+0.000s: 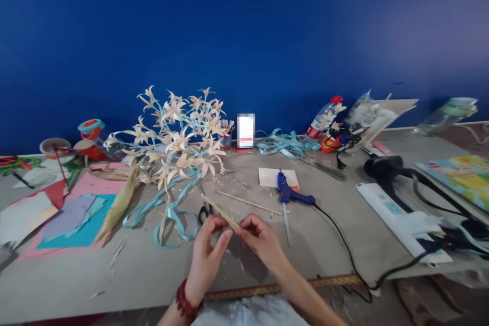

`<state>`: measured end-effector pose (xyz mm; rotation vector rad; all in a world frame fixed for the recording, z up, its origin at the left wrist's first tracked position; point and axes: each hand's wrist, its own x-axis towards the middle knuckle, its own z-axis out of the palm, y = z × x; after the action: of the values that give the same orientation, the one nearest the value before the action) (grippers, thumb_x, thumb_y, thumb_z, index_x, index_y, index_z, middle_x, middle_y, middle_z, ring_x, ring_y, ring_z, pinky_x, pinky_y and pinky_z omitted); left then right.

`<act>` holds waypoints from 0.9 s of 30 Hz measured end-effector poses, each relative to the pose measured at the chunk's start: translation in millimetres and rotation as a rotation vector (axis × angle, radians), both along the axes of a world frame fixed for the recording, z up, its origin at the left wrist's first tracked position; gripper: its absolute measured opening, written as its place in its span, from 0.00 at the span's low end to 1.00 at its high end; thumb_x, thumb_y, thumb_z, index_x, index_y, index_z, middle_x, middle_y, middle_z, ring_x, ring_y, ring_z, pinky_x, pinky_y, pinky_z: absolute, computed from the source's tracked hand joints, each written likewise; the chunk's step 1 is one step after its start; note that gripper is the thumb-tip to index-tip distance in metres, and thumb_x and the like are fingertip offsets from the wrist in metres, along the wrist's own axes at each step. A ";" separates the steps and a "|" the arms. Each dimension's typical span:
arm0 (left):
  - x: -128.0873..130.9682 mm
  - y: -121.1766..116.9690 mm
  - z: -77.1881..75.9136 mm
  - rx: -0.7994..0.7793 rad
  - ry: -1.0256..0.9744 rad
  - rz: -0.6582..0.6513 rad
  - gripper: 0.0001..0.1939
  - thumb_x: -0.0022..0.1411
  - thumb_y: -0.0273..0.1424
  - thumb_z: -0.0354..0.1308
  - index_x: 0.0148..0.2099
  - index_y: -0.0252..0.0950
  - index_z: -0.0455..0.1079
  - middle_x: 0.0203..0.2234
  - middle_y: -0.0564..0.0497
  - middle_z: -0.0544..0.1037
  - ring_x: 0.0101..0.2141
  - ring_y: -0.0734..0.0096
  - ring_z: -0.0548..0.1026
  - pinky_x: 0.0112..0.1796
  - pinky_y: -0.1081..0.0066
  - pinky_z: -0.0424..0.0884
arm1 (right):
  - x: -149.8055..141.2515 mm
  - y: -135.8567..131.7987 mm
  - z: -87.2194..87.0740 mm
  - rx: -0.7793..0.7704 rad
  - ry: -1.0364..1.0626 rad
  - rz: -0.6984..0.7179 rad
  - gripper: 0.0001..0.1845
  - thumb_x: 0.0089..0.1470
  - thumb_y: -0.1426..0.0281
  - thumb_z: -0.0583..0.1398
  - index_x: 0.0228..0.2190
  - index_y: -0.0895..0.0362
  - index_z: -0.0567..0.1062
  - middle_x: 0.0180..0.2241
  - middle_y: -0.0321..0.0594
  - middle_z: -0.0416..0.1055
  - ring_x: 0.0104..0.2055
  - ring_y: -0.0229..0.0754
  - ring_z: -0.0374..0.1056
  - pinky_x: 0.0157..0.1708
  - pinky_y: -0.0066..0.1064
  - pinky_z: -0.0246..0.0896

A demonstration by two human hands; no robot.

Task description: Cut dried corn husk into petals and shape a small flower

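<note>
A narrow, pale strip of corn husk slants up and left from my hands. My right hand pinches its lower end between thumb and fingers. My left hand, wearing a dark red bead bracelet, has curled fingers against the strip, with its thumb lifted beside it. Just behind my left hand lie scissors, partly hidden. A thin stick lies beyond my fingers. To the right, a blue glue gun with a glue stick rests partly on a white card.
Cream husk flowers on blue stems stand behind my left hand, with light-blue ribbon below. Whole husks lie on coloured paper at left. A power strip, cables and a leaning bottle are at right.
</note>
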<state>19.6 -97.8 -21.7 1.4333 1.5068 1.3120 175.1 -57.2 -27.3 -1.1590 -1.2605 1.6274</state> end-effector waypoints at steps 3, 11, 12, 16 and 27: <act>4.3 8.5 -0.2 -0.191 -0.273 -0.098 0.16 0.62 0.43 0.56 0.32 0.34 0.69 0.24 0.53 0.71 0.27 0.71 0.70 0.30 0.73 0.67 | -1.6 -5.1 2.7 -0.043 0.012 0.038 0.21 0.44 0.53 0.67 0.22 0.56 0.68 0.20 0.29 0.59 0.22 0.34 0.55 0.23 0.25 0.49; -2.6 15.3 9.3 -0.309 -0.403 -0.287 0.13 0.60 0.40 0.60 0.36 0.33 0.72 0.27 0.52 0.74 0.30 0.70 0.70 0.34 0.73 0.67 | 6.6 -8.8 6.5 -0.078 0.010 0.094 0.17 0.53 0.57 0.60 0.23 0.56 0.69 0.20 0.30 0.58 0.24 0.35 0.55 0.24 0.25 0.51; -3.0 15.7 9.7 -0.298 -0.382 -0.288 0.13 0.60 0.40 0.59 0.36 0.33 0.72 0.27 0.52 0.74 0.30 0.70 0.70 0.34 0.73 0.67 | 6.5 -8.5 7.9 -0.015 -0.017 0.106 0.17 0.55 0.57 0.59 0.23 0.56 0.68 0.21 0.31 0.58 0.25 0.35 0.55 0.25 0.25 0.51; -5.2 16.6 12.2 -0.270 -0.345 -0.302 0.13 0.61 0.39 0.57 0.35 0.34 0.73 0.29 0.51 0.75 0.33 0.68 0.71 0.36 0.72 0.67 | 4.5 -6.3 8.7 0.138 -0.061 0.150 0.19 0.53 0.53 0.61 0.25 0.56 0.67 0.22 0.30 0.58 0.25 0.35 0.54 0.25 0.25 0.50; -4.6 13.3 7.1 -0.327 -0.429 -0.321 0.14 0.59 0.40 0.60 0.34 0.33 0.73 0.27 0.51 0.74 0.30 0.70 0.71 0.33 0.73 0.69 | 6.5 -7.0 1.6 0.021 -0.025 0.242 0.22 0.56 0.52 0.57 0.22 0.57 0.70 0.19 0.31 0.62 0.21 0.36 0.57 0.22 0.25 0.52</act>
<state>15.0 -84.5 -14.6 1.0478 1.0926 1.0365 181.6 -64.2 -25.8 -1.0483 -1.4770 1.7729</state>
